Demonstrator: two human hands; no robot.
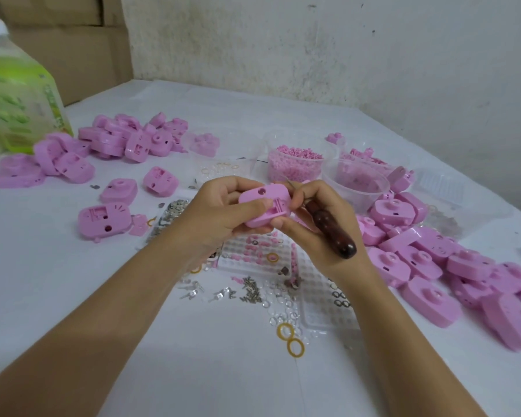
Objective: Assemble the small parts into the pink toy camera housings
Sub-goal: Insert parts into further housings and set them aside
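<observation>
White cloth covers the table [73, 296], with loose housings [118, 142] heaped left and right. At frame centre my left hand [211, 218] grips one pink housing [265, 206]; my right hand [322, 227] is curled round a dark-handled tool [333, 236] beside it.

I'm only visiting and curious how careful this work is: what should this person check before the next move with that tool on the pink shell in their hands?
1. Is the pink camera housing held firmly? The left hand grips it, thumb across its face: ok.
2. Is the wooden-handled tool under control? The right hand holds it: ok.
3. Is the metal tip on the right spot? It reaches the housing's upper right edge, but the contact is hidden: cannot tell.
4. Is a small part seated inside the housing? Too small to see: cannot tell.
5. Are supplies near? The tub of pink small parts is behind the hands and the screws are in front of them: ok.
</observation>
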